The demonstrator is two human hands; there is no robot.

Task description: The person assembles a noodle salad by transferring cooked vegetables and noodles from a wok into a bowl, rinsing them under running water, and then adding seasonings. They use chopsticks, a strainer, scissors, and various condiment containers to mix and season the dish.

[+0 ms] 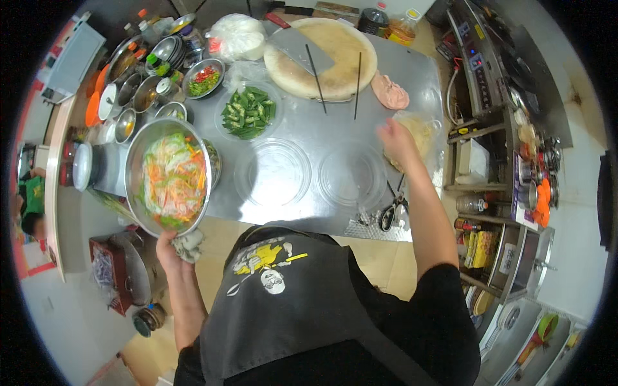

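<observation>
My left hand (169,248) grips the near rim of a steel bowl (129,169) with a cloth (188,245) bunched at it. The bowl holds shredded vegetables and pale strands (171,178). My right hand (397,140) is raised over the table's right side, beside a plastic bag of yellowish food (419,132); its fingers are blurred. Two round clear plastic containers (274,172) (351,173) lie side by side between my hands. Beyond them a plate of cut green okra (248,112) stands near two dark chopsticks (316,79) (357,87) resting on a round chopping board's edge.
A cleaver (301,52) lies on the round chopping board (357,62). Pink meat (390,91) is at its right. Scissors (388,214) lie near the front right edge. Bowls and bottles crowd the left; a bowl of chopped peppers (203,79) stands there. Shelves (478,187) stand right. A person (33,202) is far left.
</observation>
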